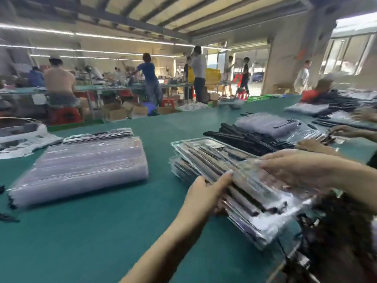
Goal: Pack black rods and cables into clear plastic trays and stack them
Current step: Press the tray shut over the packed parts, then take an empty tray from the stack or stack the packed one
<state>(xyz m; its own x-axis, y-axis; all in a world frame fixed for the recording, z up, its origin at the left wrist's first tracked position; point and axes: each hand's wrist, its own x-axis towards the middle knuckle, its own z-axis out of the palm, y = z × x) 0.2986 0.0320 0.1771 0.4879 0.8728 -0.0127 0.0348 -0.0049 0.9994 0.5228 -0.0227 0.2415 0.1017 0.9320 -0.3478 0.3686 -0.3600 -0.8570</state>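
A stack of clear plastic trays (206, 152) packed with black rods lies on the green table, right of centre. My left hand (206, 190) grips the near left edge of the top tray, thumb on top. My right hand (295, 166) lies flat on the top tray's right side, fingers stretched out and pressing down. Loose black rods (240, 139) are piled just behind the stack. A tangle of black cables (336, 231) sits at the lower right, blurred.
A thick pile of empty clear trays (81, 166) lies at the left. More tray piles (265, 123) and rods lie at the far right, where another person's hands (344, 131) work. White bags (24, 137) sit at the far left. Workers stand at benches behind.
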